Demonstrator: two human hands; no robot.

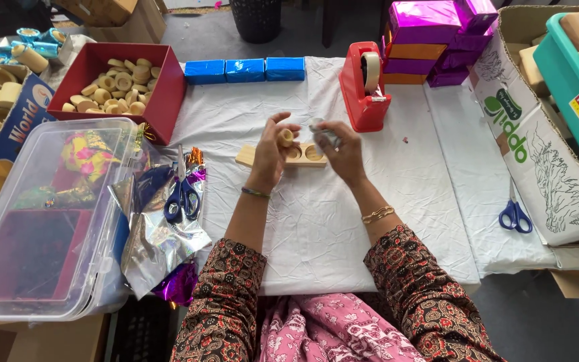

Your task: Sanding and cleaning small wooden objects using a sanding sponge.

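My left hand (271,151) holds a small round wooden piece (285,137) between thumb and fingers, just above a pale wooden block (246,157) with round hollows that lies on the white cloth (316,221). My right hand (343,153) is close beside it and pinches a small piece of shiny silver foil (321,127). The two hands almost touch over the block.
A red tape dispenser (364,87) stands just beyond the hands. Three blue wrapped boxes (244,70) sit behind, a red box of wooden rounds (112,84) at left. Blue scissors (182,194) lie on foil sheets (159,234), another pair (515,216) at right. A clear plastic bin (48,221) stands left.
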